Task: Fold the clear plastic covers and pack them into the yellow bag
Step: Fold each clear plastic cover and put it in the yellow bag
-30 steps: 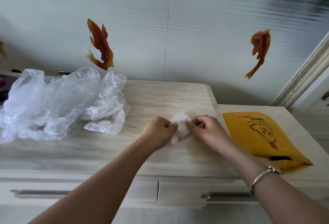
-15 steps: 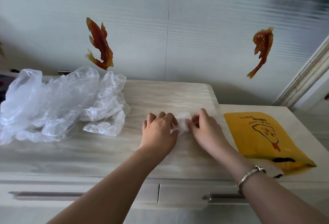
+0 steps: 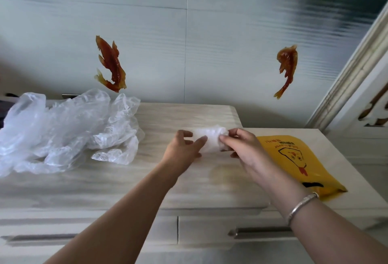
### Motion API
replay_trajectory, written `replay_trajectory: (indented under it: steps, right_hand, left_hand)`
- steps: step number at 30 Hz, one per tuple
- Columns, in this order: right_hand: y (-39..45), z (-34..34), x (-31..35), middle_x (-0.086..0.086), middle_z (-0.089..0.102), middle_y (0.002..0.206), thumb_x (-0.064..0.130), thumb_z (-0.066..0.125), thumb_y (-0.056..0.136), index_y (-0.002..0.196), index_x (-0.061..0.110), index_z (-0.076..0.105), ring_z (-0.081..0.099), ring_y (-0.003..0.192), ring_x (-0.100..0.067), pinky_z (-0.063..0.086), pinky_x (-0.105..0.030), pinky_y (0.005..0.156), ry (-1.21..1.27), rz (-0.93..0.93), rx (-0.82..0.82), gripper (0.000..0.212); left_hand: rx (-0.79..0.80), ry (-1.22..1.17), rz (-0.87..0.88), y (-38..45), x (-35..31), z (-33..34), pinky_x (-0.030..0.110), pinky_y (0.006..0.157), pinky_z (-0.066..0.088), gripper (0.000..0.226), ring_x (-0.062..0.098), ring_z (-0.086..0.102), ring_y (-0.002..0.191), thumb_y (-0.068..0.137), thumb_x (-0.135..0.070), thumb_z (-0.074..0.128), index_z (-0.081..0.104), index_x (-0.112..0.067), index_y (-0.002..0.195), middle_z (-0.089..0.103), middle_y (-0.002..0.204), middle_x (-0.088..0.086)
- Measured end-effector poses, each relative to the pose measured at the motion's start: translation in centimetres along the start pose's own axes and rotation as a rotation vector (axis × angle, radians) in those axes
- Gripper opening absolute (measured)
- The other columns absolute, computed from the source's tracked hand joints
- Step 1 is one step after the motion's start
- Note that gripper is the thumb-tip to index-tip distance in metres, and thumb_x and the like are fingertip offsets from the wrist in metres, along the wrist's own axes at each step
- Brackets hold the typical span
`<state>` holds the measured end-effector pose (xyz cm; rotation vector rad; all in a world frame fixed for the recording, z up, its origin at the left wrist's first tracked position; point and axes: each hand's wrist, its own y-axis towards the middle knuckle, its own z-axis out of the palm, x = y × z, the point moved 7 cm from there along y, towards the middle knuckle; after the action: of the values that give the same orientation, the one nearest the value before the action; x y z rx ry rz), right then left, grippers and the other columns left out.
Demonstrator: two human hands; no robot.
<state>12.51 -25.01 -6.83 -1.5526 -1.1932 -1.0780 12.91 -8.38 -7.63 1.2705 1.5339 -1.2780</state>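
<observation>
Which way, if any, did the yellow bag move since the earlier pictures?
No, it did not move. The yellow bag lies on the same spot of the lower cabinet top, equally near its front edge.

A: What stands along the back?

B: A pale grey-green panelled wall with thin seams and a soft sheen of daylight at the upper right. Two translucent amber-red fish decorations sit on it, the left fish larger than the right fish.

A: And the furniture?

B: A cream wood-grain cabinet top, with two drawer fronts below carrying long grey metal drawer handles. At far right rises a cream moulded door frame.
</observation>
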Motion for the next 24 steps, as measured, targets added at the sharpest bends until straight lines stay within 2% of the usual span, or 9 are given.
replay_trajectory:
  steps: [2,6,8,10,13,17,20,22,24]
  right_hand:
    - [-1.0,-1.4,0.1,0.002,0.069,0.078,0.018,0.066,0.086,0.092,0.018,0.06,0.063,0.079,-0.017,0.042,-0.028,0.066,0.04,0.008,-0.01,0.009]
    - [-2.8,-4.2,-0.3,-0.006,0.069,0.091,0.017,0.069,0.08,0.105,0.024,0.047,0.067,0.08,-0.019,0.048,-0.032,0.069,0.033,0.07,-0.017,0.034]
    - [-4.0,-5.8,-0.7,-0.004,0.068,0.09,0.029,0.071,0.08,0.114,0.027,0.04,0.067,0.077,-0.018,0.052,-0.036,0.073,0.052,0.091,0.001,0.046]
    - [-5.0,-7.4,-1.0,-0.003,0.067,0.095,0.037,0.071,0.081,0.119,0.031,0.036,0.066,0.085,-0.017,0.053,-0.038,0.082,-0.032,0.082,-0.002,0.053]
    - [-6.7,-10.3,-1.1,-0.002,0.066,0.09,0.026,0.07,0.085,0.113,0.033,0.041,0.062,0.088,-0.017,0.05,-0.039,0.088,-0.11,-0.004,-0.03,0.041]
    - [-8.4,-12.9,-0.6,-0.013,0.063,0.087,-0.001,0.061,0.085,0.099,0.02,0.048,0.053,0.075,-0.017,0.044,-0.031,0.073,-0.181,-0.114,-0.032,0.028]
    - [-8.7,-15.3,-1.4,-0.022,0.061,0.088,-0.005,0.053,0.086,0.089,0.02,0.048,0.05,0.071,-0.022,0.043,-0.03,0.062,-0.234,-0.081,-0.081,0.026]
    - [-8.2,-17.6,-2.7,-0.019,0.058,0.082,-0.006,0.049,0.084,0.081,0.023,0.047,0.051,0.068,-0.024,0.044,-0.03,0.056,-0.273,-0.036,-0.163,0.03]
    - [-7.7,-19.7,-3.8,-0.013,0.057,0.075,-0.007,0.046,0.081,0.072,0.023,0.05,0.052,0.062,-0.025,0.043,-0.028,0.054,-0.366,0.01,-0.223,0.032]
  left_hand:
    - [0.072,-0.199,-0.052,-0.9,-0.7,1.4,0.03,0.074,0.052,0.033,0.02,0.068,0.078,0.089,-0.018,0.066,0.05,-0.011,0.117,0.064,0.095,0.005]
    - [0.078,-0.237,0.023,-2.3,-2.0,3.1,0.026,0.067,0.048,0.024,0.018,0.058,0.077,0.086,-0.003,0.065,0.057,-0.008,0.107,0.061,0.094,0.011]
    - [0.117,-0.227,0.032,-3.2,-2.5,4.7,0.025,0.065,0.046,0.023,0.019,0.056,0.077,0.086,0.0,0.065,0.056,-0.007,0.106,0.059,0.09,0.011]
    - [0.157,-0.208,0.043,-3.9,-2.7,6.2,0.024,0.064,0.044,0.023,0.018,0.055,0.072,0.085,0.003,0.064,0.055,-0.007,0.104,0.058,0.084,0.008]
    - [0.231,-0.125,0.085,-4.8,-3.0,9.2,0.023,0.062,0.046,0.025,0.019,0.055,0.072,0.084,0.002,0.066,0.056,-0.006,0.105,0.06,0.086,0.013]
    - [0.273,-0.056,0.145,-5.3,-3.0,12.1,0.016,0.054,0.044,0.023,0.015,0.053,0.067,0.083,-0.003,0.068,0.059,-0.009,0.103,0.06,0.081,0.01]
    - [0.206,0.095,0.278,-5.5,-3.5,13.5,0.011,0.058,0.043,0.013,0.016,0.058,0.075,0.087,-0.01,0.066,0.063,-0.01,0.1,0.063,0.084,0.003]
    - [0.158,0.295,0.416,-5.8,-3.7,14.4,0.017,0.076,0.045,0.008,0.017,0.059,0.093,0.089,-0.013,0.061,0.066,-0.013,0.096,0.065,0.097,0.001]
    - [0.182,0.576,0.553,-6.2,-3.4,16.2,0.027,0.097,0.039,0.012,0.019,0.051,0.114,0.09,-0.017,0.057,0.068,-0.021,0.093,0.062,0.116,-0.001]
